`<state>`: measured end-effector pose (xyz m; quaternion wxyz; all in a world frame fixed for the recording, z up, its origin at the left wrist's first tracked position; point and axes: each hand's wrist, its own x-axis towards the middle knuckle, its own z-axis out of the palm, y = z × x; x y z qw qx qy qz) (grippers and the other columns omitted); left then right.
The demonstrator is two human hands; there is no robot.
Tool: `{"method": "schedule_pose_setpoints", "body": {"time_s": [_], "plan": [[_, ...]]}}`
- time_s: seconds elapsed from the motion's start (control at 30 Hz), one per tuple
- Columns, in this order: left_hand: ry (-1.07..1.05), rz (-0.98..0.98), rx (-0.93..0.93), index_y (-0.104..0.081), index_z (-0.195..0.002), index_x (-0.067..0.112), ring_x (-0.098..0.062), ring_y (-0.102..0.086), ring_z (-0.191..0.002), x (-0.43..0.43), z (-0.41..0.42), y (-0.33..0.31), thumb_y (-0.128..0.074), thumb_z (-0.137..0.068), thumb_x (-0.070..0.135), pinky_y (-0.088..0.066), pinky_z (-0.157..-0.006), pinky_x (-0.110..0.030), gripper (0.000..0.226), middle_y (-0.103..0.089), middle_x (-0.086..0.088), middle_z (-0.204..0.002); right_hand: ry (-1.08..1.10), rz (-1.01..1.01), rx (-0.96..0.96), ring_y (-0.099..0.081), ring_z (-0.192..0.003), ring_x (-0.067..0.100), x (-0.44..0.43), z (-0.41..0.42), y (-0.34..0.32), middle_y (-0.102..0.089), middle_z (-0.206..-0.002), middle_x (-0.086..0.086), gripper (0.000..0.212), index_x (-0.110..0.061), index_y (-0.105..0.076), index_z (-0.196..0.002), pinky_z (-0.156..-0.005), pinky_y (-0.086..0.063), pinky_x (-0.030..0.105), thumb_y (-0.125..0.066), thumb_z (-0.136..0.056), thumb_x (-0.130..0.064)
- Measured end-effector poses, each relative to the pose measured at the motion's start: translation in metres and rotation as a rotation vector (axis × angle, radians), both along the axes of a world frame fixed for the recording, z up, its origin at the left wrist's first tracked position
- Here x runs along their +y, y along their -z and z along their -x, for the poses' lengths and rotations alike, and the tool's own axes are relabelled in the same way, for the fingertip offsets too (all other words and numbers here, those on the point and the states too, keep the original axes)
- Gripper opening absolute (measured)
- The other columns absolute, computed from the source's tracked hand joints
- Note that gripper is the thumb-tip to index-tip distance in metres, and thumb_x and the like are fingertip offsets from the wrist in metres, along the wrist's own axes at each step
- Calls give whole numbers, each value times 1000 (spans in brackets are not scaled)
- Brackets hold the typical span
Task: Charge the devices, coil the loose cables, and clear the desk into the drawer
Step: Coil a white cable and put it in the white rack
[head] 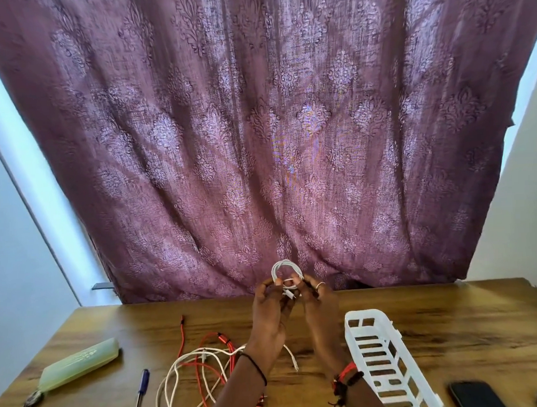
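**Q:** Where is the white cable coil [286, 271]?

**A:** Lower centre of the frame, raised above the tabletop [450, 318]. The left hand [270, 308] and right hand [319, 305] hold it. The fingers [266, 285] of both hands pinch its lower edge, where the loops gather.

**Q:** How does it handle?

**A:** Judged light, soft and springy, so released loops probably spring open. Grip at the gathered point, not the free arc. The loose white cable [176, 370] and red cable [206, 353], tangled at lower left, may snag.
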<state>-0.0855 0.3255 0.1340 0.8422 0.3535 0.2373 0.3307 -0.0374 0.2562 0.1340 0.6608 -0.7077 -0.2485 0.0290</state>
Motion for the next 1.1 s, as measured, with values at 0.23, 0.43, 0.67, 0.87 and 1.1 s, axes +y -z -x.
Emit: {"method": "schedule_pose_setpoints", "body": {"time_s": [0.23, 0.43, 0.67, 0.87, 1.1], "plan": [[6, -11, 6, -54, -95, 9, -9, -64, -56, -6, -6, -5, -46, -94, 3, -53, -52, -19, 9, -63, -8, -77, 92, -7, 17, -60, -86, 12, -1, 3, -2, -67, -98, 5, 25, -15, -66, -113, -78, -47, 25, -60, -90, -23], [44, -18, 13, -58, -94, 9, -13, -65, -60, 1, -2, -8, -46, -93, 0, -54, -55, -22, 15, -68, -9, -77, -175, -82, 20, -55, -96, -16, -3, -2, -12, -62, -109, -17, 32, -27, -58, -119, -81, -42, 2, -55, -92, -11], [43, -319, 219, -67, -94, 14, -6, -60, -67, 10, 1, 0, -51, -92, 4, -43, -56, -14, 19, -69, -1, -83, -330, -2, 53, -61, -105, 15, -1, -22, -14, -65, -113, 6, 28, -28, -55, -109, -86, -48, 17, -65, -84, -23], [44, -367, 178, -68, -91, 7, -13, -61, -79, 11, 3, -1, -58, -88, 2, -48, -77, -26, 12, -69, -4, -84, -319, 135, -106, -60, -98, 3, -7, -31, -15, -60, -108, -7, 52, -32, -46, -110, -86, -45, 13, -64, -79, 6], [100, -338, 204, -65, -79, 4, -11, -61, -66, 26, 4, 1, -53, -89, -2, -48, -72, -24, 17, -70, 1, -65, -163, 237, -127, -67, -87, 11, -15, -46, -19, -71, -95, 4, 25, -9, -64, -102, -83, -52, 23, -65, -80, 1]]}}
